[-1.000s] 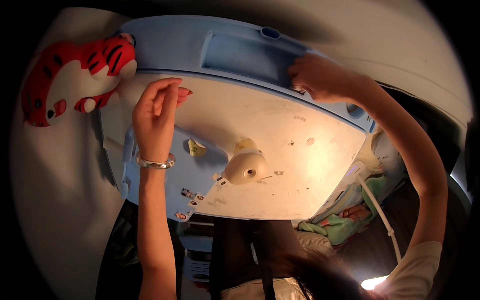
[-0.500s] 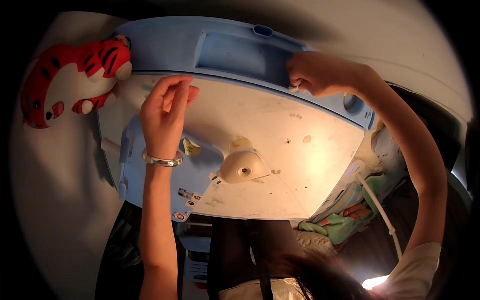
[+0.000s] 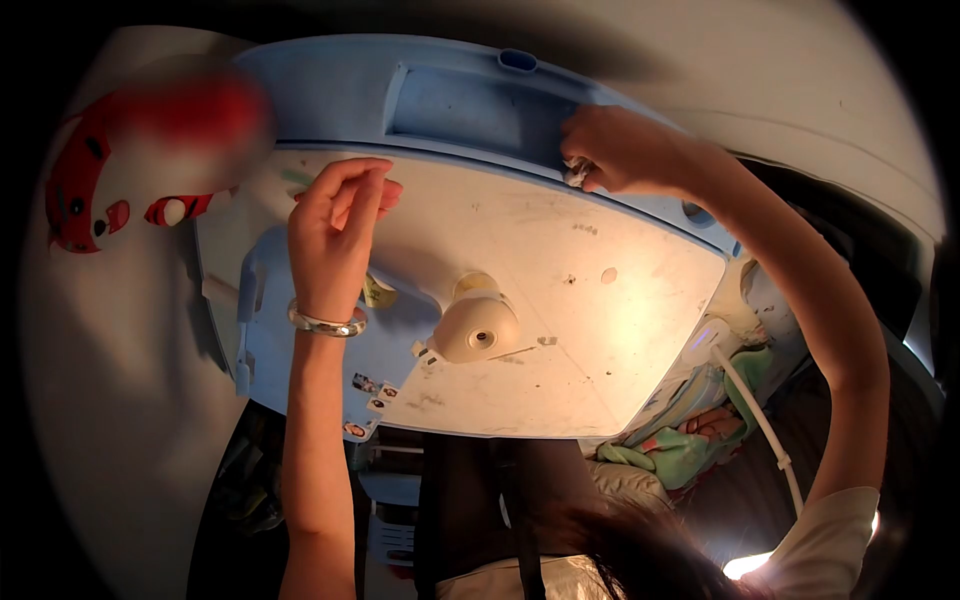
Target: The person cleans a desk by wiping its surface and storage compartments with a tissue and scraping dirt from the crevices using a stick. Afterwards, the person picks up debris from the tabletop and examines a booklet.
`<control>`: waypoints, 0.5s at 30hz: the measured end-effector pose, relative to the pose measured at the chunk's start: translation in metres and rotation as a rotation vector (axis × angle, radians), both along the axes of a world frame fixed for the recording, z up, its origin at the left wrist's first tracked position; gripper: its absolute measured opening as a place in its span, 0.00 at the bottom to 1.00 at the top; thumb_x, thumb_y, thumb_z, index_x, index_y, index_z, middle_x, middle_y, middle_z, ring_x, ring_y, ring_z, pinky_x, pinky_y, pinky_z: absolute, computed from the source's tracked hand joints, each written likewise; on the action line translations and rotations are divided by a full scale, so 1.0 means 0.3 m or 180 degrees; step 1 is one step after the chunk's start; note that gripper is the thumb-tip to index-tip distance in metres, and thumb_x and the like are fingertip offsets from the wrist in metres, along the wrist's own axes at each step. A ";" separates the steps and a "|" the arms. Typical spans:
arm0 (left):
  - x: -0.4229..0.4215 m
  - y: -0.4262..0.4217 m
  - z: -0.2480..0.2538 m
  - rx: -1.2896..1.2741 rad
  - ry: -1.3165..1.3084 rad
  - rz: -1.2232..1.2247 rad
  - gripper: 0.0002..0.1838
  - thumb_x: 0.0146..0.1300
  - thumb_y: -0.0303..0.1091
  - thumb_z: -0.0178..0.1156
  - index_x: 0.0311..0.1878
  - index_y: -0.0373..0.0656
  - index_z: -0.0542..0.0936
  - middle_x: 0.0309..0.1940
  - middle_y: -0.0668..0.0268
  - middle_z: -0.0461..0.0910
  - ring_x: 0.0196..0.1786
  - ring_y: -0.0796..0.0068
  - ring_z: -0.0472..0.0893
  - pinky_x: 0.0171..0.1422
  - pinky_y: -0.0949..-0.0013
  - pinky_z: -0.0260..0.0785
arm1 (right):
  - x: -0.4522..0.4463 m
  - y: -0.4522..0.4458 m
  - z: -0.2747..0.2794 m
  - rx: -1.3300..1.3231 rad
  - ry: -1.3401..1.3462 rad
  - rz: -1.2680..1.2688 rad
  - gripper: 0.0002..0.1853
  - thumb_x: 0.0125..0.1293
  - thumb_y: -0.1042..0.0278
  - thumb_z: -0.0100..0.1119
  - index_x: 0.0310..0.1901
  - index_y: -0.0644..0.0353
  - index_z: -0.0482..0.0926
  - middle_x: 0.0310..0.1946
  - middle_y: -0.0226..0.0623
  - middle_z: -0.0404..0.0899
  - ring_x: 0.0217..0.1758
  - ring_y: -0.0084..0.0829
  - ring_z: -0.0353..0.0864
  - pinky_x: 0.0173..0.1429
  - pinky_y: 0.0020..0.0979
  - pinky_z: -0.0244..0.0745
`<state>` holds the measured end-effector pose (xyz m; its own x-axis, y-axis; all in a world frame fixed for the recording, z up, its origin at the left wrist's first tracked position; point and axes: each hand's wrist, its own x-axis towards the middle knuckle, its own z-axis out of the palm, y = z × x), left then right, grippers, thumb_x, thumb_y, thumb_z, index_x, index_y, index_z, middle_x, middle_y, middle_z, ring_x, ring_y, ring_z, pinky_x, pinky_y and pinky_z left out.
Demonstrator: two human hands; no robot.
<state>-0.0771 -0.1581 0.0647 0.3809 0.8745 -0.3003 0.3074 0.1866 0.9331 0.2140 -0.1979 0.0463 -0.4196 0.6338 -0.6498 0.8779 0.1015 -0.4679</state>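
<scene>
My right hand [image 3: 620, 150] is closed around a crumpled whitish tissue [image 3: 577, 171], part of it showing below the fingers. It rests at the front lip of the recessed blue compartment [image 3: 470, 105] along the desk's far edge. Above the left part of the white desktop [image 3: 480, 215], my left hand [image 3: 340, 215] hovers with loosely bent fingers apart and nothing visible in them. A silver bangle [image 3: 328, 322] circles that wrist. Between the arms, a cream cone-shaped object with a round hole [image 3: 478, 330] stands on the desktop.
A red-and-white tiger plush [image 3: 85, 185], partly blurred, sits at the left. A blue panel [image 3: 300, 365] with small stickers covers the desk's left front. To the right are a lamp with a thin white stem [image 3: 755, 410] and green patterned cloth [image 3: 690, 440].
My right hand has moved slightly left along the compartment's edge, and more of the tissue shows. My left hand has shifted a little to the right.
</scene>
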 end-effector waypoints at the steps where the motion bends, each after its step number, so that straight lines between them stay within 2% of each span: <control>1: -0.001 -0.002 0.001 -0.0003 0.0030 -0.0003 0.09 0.69 0.31 0.55 0.45 0.36 0.79 0.32 0.63 0.83 0.35 0.77 0.81 0.42 0.75 0.72 | 0.003 0.000 -0.005 -0.0022 0.0007 0.0001 0.10 0.48 0.69 0.70 0.32 0.62 0.81 0.35 0.41 0.77 0.48 0.44 0.76 0.52 0.42 0.72; 4: -0.002 -0.007 0.002 0.0007 0.0068 -0.0013 0.09 0.69 0.31 0.55 0.45 0.36 0.79 0.32 0.63 0.83 0.35 0.77 0.81 0.42 0.75 0.72 | 0.020 -0.006 -0.003 0.0195 0.0191 -0.0040 0.11 0.48 0.69 0.70 0.32 0.63 0.80 0.33 0.41 0.77 0.43 0.45 0.77 0.47 0.41 0.72; 7: 0.005 -0.015 -0.002 -0.0094 -0.0121 0.0036 0.08 0.69 0.32 0.57 0.43 0.38 0.79 0.32 0.65 0.83 0.36 0.80 0.81 0.43 0.76 0.73 | 0.047 -0.004 0.064 0.0189 0.0559 -0.0675 0.13 0.51 0.66 0.70 0.32 0.64 0.78 0.30 0.38 0.78 0.35 0.37 0.78 0.40 0.35 0.71; 10: 0.019 -0.022 -0.010 -0.0206 -0.0126 0.0000 0.08 0.69 0.32 0.56 0.43 0.37 0.79 0.32 0.65 0.83 0.36 0.79 0.81 0.44 0.76 0.73 | 0.124 -0.041 0.101 -0.0445 0.0895 -0.1532 0.14 0.55 0.63 0.70 0.35 0.63 0.77 0.28 0.33 0.77 0.31 0.25 0.74 0.35 0.28 0.67; 13: 0.059 -0.040 0.004 -0.0121 0.0047 -0.0117 0.08 0.69 0.31 0.56 0.42 0.36 0.79 0.32 0.64 0.83 0.38 0.77 0.82 0.45 0.75 0.74 | 0.142 -0.143 0.149 -0.0930 0.1292 -0.2610 0.14 0.57 0.61 0.70 0.38 0.60 0.78 0.29 0.28 0.76 0.33 0.19 0.72 0.36 0.24 0.66; 14: 0.075 -0.046 0.014 -0.0199 0.0161 -0.0180 0.08 0.69 0.31 0.56 0.42 0.36 0.79 0.33 0.63 0.83 0.41 0.76 0.83 0.46 0.75 0.75 | 0.146 -0.205 0.102 -0.0965 0.1849 -0.2981 0.16 0.57 0.59 0.70 0.40 0.59 0.79 0.31 0.28 0.77 0.35 0.21 0.74 0.39 0.24 0.67; 15: 0.094 -0.057 0.020 -0.0311 0.0074 -0.0230 0.08 0.69 0.31 0.56 0.42 0.36 0.79 0.33 0.63 0.84 0.42 0.76 0.83 0.47 0.74 0.75 | 0.121 -0.262 0.071 -0.1105 0.2759 -0.3552 0.17 0.57 0.57 0.70 0.40 0.59 0.79 0.33 0.29 0.78 0.37 0.22 0.75 0.42 0.23 0.69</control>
<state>-0.0491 -0.1750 0.0708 0.4338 0.8111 -0.3922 0.3445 0.2529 0.9041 0.2503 -0.2764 0.0675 -0.1561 0.7531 -0.6391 -0.1424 -0.6575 -0.7399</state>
